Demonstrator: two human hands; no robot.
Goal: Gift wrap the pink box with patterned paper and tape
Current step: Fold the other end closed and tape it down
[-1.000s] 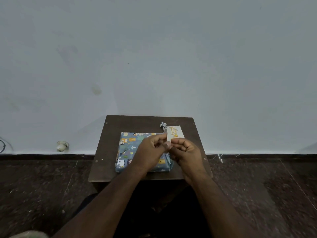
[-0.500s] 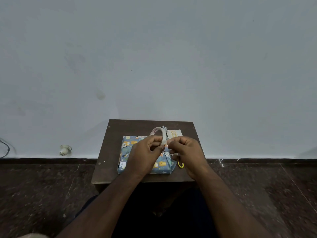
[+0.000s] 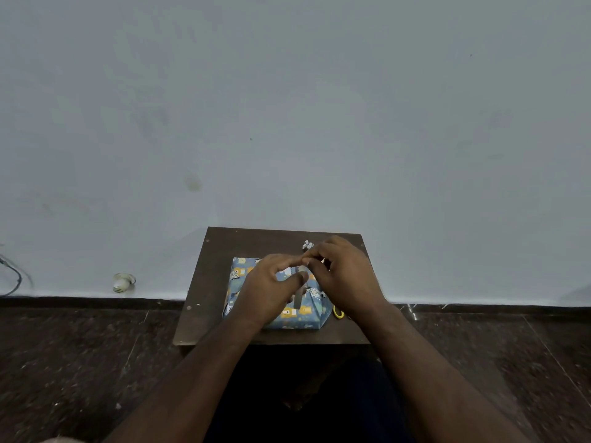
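One wrapped box (image 3: 275,302) on table (image 3: 204,282); two hands (image 3: 265,292) (image 3: 343,276) above; one bow (image 3: 307,244)

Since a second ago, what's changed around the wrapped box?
The right hand moved away toward the table's far right, hiding the card. The tape ring seen half a second ago is out of sight; the left hand holds a tape strip over the wrapped box. Box, table unmoved.

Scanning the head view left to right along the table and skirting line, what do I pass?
Cable at the wall → small white object on the floor → table left edge → wrapped box → left hand → right hand.
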